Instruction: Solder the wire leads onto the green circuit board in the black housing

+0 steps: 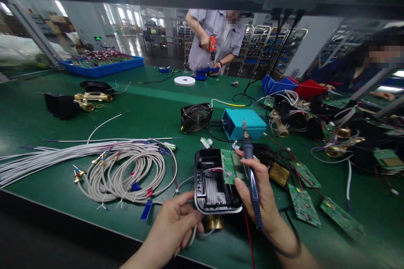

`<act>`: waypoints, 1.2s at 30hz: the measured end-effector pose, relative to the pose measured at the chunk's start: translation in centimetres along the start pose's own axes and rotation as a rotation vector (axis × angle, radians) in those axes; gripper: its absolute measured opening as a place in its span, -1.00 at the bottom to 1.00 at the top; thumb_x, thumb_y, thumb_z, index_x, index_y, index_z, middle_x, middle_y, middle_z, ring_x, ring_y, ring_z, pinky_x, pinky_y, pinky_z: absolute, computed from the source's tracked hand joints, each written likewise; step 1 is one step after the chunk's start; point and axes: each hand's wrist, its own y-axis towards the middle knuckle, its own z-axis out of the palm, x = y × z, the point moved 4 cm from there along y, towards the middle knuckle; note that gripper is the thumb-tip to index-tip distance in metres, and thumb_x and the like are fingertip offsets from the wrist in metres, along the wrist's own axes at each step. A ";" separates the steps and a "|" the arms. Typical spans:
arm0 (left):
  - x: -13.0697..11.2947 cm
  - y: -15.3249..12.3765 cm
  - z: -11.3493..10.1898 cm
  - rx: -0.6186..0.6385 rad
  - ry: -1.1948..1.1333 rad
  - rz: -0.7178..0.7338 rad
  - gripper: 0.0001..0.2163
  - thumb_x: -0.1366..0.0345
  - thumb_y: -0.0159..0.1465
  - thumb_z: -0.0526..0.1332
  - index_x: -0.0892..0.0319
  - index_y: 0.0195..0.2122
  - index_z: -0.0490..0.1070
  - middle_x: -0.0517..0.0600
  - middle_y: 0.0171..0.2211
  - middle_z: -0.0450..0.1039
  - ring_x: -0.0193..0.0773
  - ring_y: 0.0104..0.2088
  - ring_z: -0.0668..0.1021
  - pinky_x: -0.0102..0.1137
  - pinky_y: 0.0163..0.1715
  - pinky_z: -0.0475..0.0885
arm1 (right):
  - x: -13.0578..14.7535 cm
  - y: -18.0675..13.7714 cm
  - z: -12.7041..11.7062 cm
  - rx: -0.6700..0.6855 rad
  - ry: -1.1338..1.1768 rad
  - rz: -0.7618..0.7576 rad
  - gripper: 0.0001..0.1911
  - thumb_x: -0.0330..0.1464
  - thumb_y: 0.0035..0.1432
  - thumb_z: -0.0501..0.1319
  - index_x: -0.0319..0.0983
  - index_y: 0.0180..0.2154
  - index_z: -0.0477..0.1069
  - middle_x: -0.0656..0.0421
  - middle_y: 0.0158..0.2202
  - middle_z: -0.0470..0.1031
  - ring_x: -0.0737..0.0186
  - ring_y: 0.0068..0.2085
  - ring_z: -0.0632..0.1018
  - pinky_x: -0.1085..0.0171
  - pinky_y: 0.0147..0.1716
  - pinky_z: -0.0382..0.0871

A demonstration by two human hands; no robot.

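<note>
My left hand (172,227) grips the near left corner of an open black plastic housing (212,185) with grey ribbon wires and a green circuit board (232,166) inside. A brass fitting (214,222) shows under the housing. My right hand (260,191) holds a blue-handled soldering iron (249,155) like a pen, its tip pointing up and away above the board, while the thumb rests on the housing's right edge. The iron's black cord loops under my right wrist.
Coiled grey cable bundles (126,172) lie left. A small black fan (196,117) and a teal soldering station (243,122) stand behind. Loose green boards (304,204) and wired parts clutter the right. A person with a red drill (212,44) works across the green table; another sits at right.
</note>
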 end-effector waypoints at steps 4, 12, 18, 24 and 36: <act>0.8 0.1 -0.2 0.043 0.123 0.004 -0.61 0.04 0.10 0.38 0.23 -0.17 0.56 -0.04 -0.51 0.47 -0.50 -0.76 0.30 -0.59 -0.81 0.20 | -0.1 -0.1 0.0 -0.003 -0.027 0.002 -0.65 -0.37 0.30 0.13 -0.10 0.10 0.18 0.00 0.19 0.35 0.03 0.20 0.39 0.01 0.12 0.31; 0.0 0.4 -1.3 -0.124 0.087 0.094 -0.51 0.05 0.00 0.43 0.28 -0.11 0.59 -0.05 -0.61 0.44 -0.56 -0.75 0.16 -0.59 -0.75 0.03 | -0.1 -0.1 0.1 0.010 -0.033 0.005 -0.65 -0.38 0.31 0.12 -0.11 0.11 0.17 -0.01 0.19 0.34 0.03 0.21 0.38 0.01 0.13 0.31; -0.1 0.3 -1.7 0.002 0.022 0.002 -0.39 0.09 0.05 0.44 0.32 0.08 0.46 -0.02 -0.56 0.49 -0.58 -0.76 0.16 -0.60 -0.76 0.00 | 0.0 -0.1 0.0 0.015 -0.036 -0.001 -0.65 -0.39 0.31 0.12 -0.11 0.11 0.17 -0.01 0.19 0.33 0.03 0.22 0.37 0.02 0.13 0.31; 0.5 0.4 -2.3 0.021 -0.038 0.013 -0.44 0.06 0.02 0.46 0.34 -0.03 0.52 -0.02 -0.57 0.49 -0.58 -0.77 0.17 -0.61 -0.79 0.02 | 0.1 0.0 0.0 0.016 -0.042 -0.002 -0.65 -0.39 0.31 0.12 -0.11 0.11 0.18 0.00 0.19 0.33 0.06 0.22 0.37 0.06 0.15 0.28; -0.3 0.6 -1.4 -0.059 -0.009 0.040 -0.69 0.15 0.00 0.44 0.27 -0.35 0.49 -0.10 -0.57 0.43 -0.54 -0.73 0.23 -0.65 -0.81 0.17 | 0.1 0.0 0.0 0.030 0.006 -0.003 -0.63 -0.41 0.31 0.13 -0.11 0.12 0.17 0.05 0.21 0.30 0.20 0.25 0.32 0.21 0.19 0.21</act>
